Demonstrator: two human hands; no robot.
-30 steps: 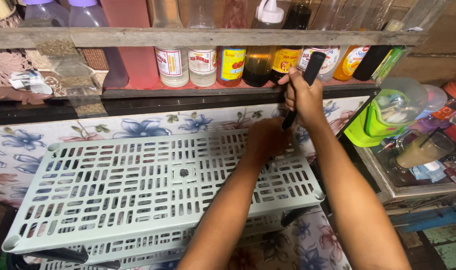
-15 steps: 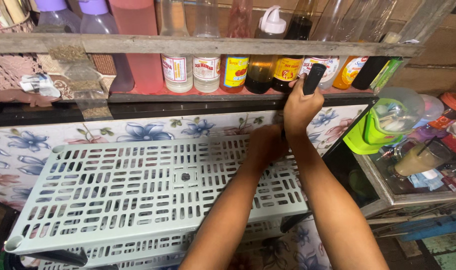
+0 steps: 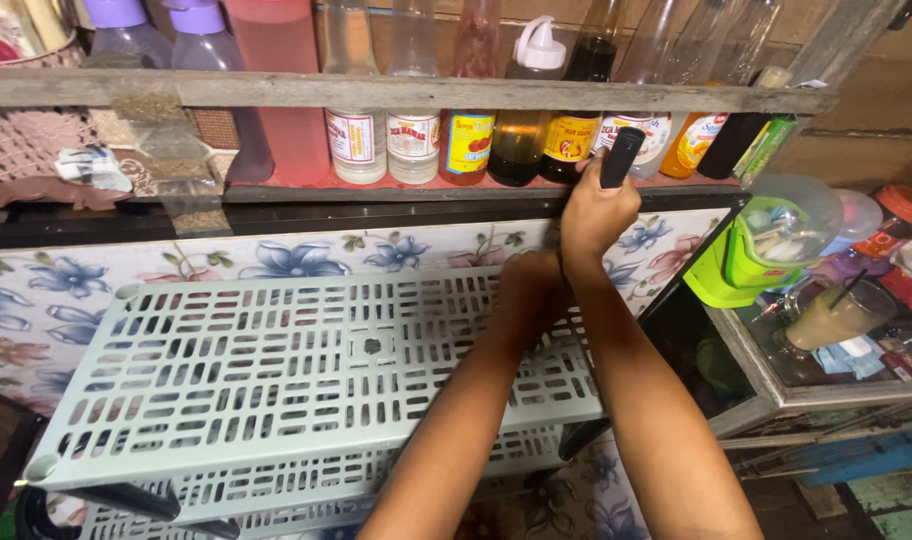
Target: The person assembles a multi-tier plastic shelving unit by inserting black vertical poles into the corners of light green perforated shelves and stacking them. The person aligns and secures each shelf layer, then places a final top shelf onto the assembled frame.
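The black tube (image 3: 619,158), gripped by the closed right hand (image 3: 593,212) at the far right corner of the pale green slotted shelf (image 3: 306,375), has been driven lower than 1 second ago, while the left hand (image 3: 529,290) is kept pressed on that corner, its fingers hidden.

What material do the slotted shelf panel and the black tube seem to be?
The slotted shelf panel looks like moulded plastic, pale green and matte, with even slots. The black tube in the right hand looks like smooth plastic, though painted metal is possible.
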